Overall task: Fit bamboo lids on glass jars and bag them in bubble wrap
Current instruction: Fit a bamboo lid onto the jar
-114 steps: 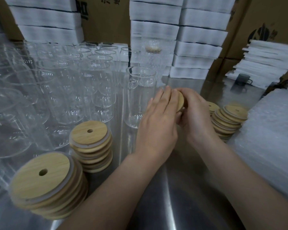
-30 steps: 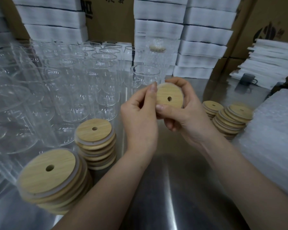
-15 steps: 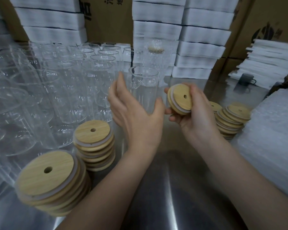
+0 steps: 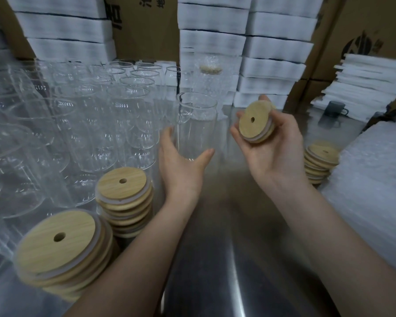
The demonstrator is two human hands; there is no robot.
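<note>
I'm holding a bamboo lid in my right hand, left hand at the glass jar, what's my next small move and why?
Probably close the left hand round the glass jar to steady it. The fingers and thumb are spread either side of the jar, whose mouth is uncovered, and the right hand holds the bamboo lid tilted, off to one side.

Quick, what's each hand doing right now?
Left hand: open, cupped around the lower part of the glass jar; I can't tell if it is touching.
Right hand: holding a bamboo lid in its fingers.
</note>
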